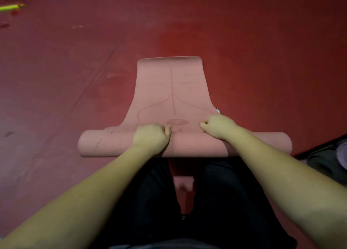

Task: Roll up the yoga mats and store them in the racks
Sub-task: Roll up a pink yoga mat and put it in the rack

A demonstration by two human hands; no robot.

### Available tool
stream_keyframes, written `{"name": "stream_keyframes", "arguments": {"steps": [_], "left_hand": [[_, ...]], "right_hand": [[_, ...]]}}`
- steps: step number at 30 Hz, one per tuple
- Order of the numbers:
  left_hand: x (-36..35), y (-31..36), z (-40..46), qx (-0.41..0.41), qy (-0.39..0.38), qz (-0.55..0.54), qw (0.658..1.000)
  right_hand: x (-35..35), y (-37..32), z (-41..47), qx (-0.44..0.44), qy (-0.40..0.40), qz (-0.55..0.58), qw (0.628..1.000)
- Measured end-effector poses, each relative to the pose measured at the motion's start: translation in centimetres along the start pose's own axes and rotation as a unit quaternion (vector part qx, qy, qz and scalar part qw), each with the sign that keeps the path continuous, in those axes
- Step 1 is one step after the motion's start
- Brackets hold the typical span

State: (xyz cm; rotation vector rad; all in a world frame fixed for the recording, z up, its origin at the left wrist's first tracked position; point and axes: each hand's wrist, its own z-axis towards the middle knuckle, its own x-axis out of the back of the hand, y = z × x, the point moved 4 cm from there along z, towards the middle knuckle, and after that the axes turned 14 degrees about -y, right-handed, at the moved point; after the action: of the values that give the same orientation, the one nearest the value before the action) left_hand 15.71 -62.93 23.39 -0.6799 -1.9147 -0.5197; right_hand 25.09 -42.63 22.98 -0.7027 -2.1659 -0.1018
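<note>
A: Obs. — pink yoga mat (171, 91) on red floor (56, 79), near half rolled. Left hand (152, 136) and right hand (218, 125), fingers curled, grip the roll's top.

B: Advice — keep pressure even, roll forward, watch edges align; left end looks wider.

Blurred yellow-green object (10, 7) cut off at left edge.

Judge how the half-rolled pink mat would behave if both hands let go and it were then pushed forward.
The pink mat looks soft and floppy: its flat part lies limp on the red floor. The rolled part would probably roll on easily, being round. It may loosen once released, since the left hand and right hand both curl over it.
</note>
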Motion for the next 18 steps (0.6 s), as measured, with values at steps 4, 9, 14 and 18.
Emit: {"name": "stream_keyframes", "arguments": {"steps": [4,9,14,18], "left_hand": [[0.9,-0.2,2.2,0.021,-0.115,-0.045,0.992],[1.0,-0.5,4.7,0.033,-0.215,-0.066,0.974],[1.2,-0.2,5.4,0.022,-0.234,-0.076,0.969],[1.2,-1.1,5.5,0.004,-0.270,-0.116,0.956]], "right_hand": [[0.2,-0.7,-1.7,-0.005,0.119,-0.012,0.993],[-2.6,-1.4,-3.5,-0.020,0.158,-0.077,0.984],[-1.2,-1.2,-2.7,-0.033,0.126,-0.048,0.990],[-0.4,-1.3,-2.8,-0.018,0.079,-0.054,0.995]]}}
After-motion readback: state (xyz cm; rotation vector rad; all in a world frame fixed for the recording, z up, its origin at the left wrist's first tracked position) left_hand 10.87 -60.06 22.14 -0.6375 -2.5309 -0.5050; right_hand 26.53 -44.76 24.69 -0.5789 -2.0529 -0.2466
